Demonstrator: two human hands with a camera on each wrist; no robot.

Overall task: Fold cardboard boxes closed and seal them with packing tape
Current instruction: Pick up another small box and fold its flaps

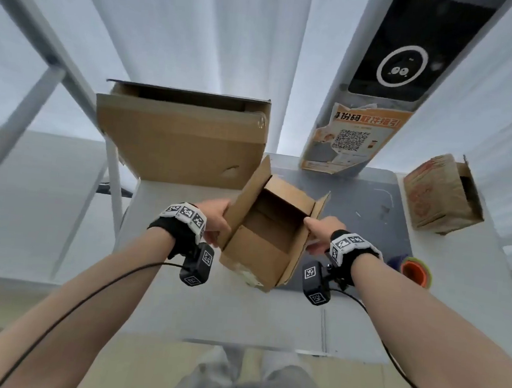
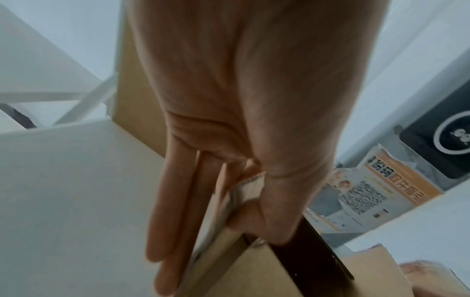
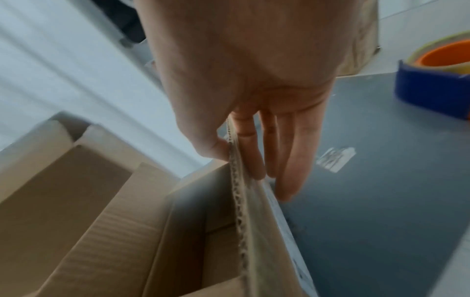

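While the small open box (image 1: 268,226) sits tilted over the table's (image 1: 267,320) grey mat (image 1: 368,211), my left hand (image 1: 216,221) pinches its left flap, thumb inside, fingers (image 2: 175,211) flat outside. My right hand (image 1: 322,234) pinches the right flap likewise. Tape dispenser (image 1: 413,270) lies right of my wrist; a larger box (image 1: 182,136) stands behind.

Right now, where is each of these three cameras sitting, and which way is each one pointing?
Head view: worn on the head, looking forward and down at the small open box over the grey mat; both forearms, left hand and right hand show.
Left wrist view: on the left wrist, looking along the left hand, which pinches a flap.
Right wrist view: on the right wrist, looking along the right hand, which pinches the opposite flap.
Shared: both wrist views show the small open box; the head and right wrist views share the tape dispenser.
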